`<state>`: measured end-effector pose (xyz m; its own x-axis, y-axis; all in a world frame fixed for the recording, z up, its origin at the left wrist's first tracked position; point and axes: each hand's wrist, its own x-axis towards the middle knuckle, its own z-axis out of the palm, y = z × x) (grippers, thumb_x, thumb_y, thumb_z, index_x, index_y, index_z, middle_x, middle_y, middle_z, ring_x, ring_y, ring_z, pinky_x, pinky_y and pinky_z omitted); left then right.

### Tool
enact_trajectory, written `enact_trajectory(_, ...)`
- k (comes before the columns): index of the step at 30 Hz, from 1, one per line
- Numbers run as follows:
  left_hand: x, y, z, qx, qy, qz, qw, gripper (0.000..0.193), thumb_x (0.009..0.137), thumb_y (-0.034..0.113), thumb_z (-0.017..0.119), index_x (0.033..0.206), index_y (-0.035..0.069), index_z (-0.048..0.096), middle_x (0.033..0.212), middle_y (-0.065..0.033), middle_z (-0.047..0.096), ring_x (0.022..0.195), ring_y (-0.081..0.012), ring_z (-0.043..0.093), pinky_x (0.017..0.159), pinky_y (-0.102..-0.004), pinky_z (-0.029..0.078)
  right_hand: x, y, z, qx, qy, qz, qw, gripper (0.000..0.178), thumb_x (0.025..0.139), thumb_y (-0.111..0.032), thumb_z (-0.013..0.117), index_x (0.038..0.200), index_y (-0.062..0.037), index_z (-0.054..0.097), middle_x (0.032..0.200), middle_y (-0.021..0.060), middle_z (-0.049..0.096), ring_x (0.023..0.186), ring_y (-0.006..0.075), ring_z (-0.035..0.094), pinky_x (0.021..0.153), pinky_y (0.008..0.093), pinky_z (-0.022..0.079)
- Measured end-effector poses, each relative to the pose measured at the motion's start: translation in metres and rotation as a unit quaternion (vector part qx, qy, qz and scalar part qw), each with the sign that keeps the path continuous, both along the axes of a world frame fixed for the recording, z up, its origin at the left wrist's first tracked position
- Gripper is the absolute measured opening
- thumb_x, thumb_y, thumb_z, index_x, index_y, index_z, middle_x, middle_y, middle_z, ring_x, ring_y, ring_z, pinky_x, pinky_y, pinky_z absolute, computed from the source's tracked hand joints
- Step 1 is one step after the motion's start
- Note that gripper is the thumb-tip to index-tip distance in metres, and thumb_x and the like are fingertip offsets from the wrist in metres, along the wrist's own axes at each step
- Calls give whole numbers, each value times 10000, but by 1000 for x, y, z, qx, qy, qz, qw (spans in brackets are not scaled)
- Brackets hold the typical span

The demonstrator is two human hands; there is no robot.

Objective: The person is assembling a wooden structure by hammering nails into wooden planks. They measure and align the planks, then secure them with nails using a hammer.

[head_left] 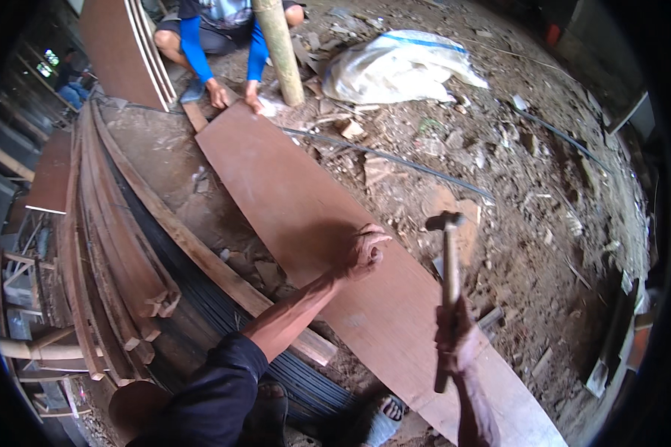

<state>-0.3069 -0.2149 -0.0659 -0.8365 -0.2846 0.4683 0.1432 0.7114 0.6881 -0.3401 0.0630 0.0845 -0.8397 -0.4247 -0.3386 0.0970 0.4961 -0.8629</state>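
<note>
A long reddish-brown plywood board [291,186] runs from the far left toward the near right. Over its middle, close to the right edge, my left hand [365,252] is closed with curled fingers; whatever they hold, if anything, is too small to make out. My right hand [457,344] grips a hammer [450,264] by its wooden handle, head up, above the near part of the board. At the far end, a crouching co-worker in blue sleeves has both hands [252,98] on the board's edge.
Long timber strips [115,223] and black rods [216,305] lie to the left. A bamboo post [279,56] stands beside the co-worker, near leaning boards [119,52]. A white sack [399,71] and a dark cable [417,173] lie on littered dirt.
</note>
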Motion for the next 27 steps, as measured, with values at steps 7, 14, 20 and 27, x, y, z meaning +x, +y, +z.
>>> enact_trajectory(7,-45,-53,17,-171,-290,187,923,345,963,385,513,895,99,693,914,-97,661,744,-324,654,680,-521,488,-85,-16,4,36,-147,70,986,266,895,-218,635,1013,-7,523,673,48,538,476,123,547,388,299,483)
enact_trajectory(14,-38,-60,3,-117,-254,160,947,328,949,388,548,926,112,724,1087,-123,711,838,-342,679,788,-527,491,-74,-32,-25,-28,-165,31,985,350,735,-190,748,922,58,587,675,93,615,503,155,590,475,304,516)
enact_trajectory(20,-37,-60,-15,-121,-183,172,960,283,932,369,586,951,131,738,1056,-110,717,834,-312,668,765,-497,468,-55,-45,-28,8,-96,66,993,337,721,-199,703,898,59,577,655,95,615,531,163,602,519,309,509)
enact_trajectory(27,-38,-67,-30,-117,-242,93,959,255,967,314,498,980,102,639,1005,-101,622,818,-286,629,726,-518,466,-23,-62,15,61,-46,61,995,338,719,-181,695,916,66,577,658,96,615,539,161,611,512,306,515)
